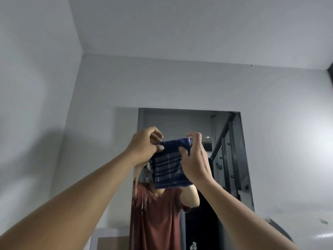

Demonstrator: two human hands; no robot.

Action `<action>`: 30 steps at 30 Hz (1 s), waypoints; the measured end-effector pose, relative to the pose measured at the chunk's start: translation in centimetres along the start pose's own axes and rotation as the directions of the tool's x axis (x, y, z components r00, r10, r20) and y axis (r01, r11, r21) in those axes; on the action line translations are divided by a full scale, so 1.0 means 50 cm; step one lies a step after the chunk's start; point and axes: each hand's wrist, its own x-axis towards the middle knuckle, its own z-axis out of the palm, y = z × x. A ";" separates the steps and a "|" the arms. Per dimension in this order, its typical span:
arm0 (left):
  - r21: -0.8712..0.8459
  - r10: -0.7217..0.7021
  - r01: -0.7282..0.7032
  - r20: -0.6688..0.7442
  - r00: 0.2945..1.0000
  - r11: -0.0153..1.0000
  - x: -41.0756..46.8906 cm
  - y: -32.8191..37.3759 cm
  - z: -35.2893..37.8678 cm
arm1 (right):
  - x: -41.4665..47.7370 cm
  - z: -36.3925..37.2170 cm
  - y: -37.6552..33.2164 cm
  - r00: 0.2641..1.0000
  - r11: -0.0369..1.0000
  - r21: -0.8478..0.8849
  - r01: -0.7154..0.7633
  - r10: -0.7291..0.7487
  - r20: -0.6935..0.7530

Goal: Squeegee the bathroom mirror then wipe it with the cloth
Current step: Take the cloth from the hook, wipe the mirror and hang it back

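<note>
Both arms raised before the mirror (234, 141). The left hand (144, 143) and right hand (195, 159) each pinch the top edge of a dark blue checked cloth (167, 168), which hangs folded between them, in front of the glass.

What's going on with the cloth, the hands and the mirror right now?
cloth: folded, held up in front of the mirror by its top edge, hanging down.
left hand: pinching the cloth's top left corner.
right hand: gripping the cloth's right edge.
mirror: on the wall, partly covered by the cloth; whether it's wet I cannot tell.
</note>
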 end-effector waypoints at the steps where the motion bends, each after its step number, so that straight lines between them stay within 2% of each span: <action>1: 0.036 0.049 -0.048 -0.037 0.998 0.998 0.018 0.010 0.002 | 0.022 0.010 0.001 0.996 0.995 -0.071 0.066 -0.070 -0.051; 3: 0.115 0.153 -0.141 -0.099 0.983 0.983 0.054 0.025 0.007 | 0.068 0.026 0.002 0.977 0.966 -0.207 0.155 -0.182 -0.114; 7: 0.349 0.345 -0.274 -0.160 0.925 0.896 0.111 0.034 0.018 | 0.140 0.042 0.018 0.950 0.872 -0.433 0.227 -0.296 -0.098; 10: 0.573 0.425 -0.248 -0.196 0.884 0.781 0.133 0.012 0.023 | 0.155 0.048 0.034 0.906 0.669 -0.684 0.289 -0.423 -0.030; 12: 0.643 0.448 -0.209 -0.232 0.864 0.737 0.133 -0.007 0.024 | 0.150 0.052 0.037 0.881 0.585 -0.727 0.360 -0.470 0.058; 15: 0.609 0.457 -0.194 -0.311 0.833 0.769 0.101 -0.040 0.028 | 0.140 0.066 0.045 0.871 0.594 -0.678 0.432 -0.471 0.142; 18: 0.513 0.368 -0.087 -0.478 0.798 0.854 0.028 -0.089 0.041 | 0.123 0.084 0.046 0.882 0.643 -0.631 0.434 -0.446 0.152; 20: 0.503 0.346 -0.060 -0.499 0.795 0.862 -0.036 -0.129 0.066 | 0.112 0.094 0.043 0.906 0.645 -0.646 0.408 -0.372 0.200; 22: 0.547 0.369 -0.082 -0.440 0.819 0.833 -0.099 -0.167 0.096 | 0.110 0.101 0.039 0.925 0.633 -0.677 0.375 -0.306 0.225; 27: 0.642 0.427 -0.258 -0.121 0.896 0.722 -0.202 -0.234 0.164 | 0.136 0.120 0.035 0.927 0.598 -0.714 0.364 -0.303 0.219; 30: 0.722 0.431 -0.368 0.107 0.896 0.586 -0.228 -0.264 0.199 | 0.135 0.146 0.026 0.916 0.566 -0.727 0.389 -0.319 0.242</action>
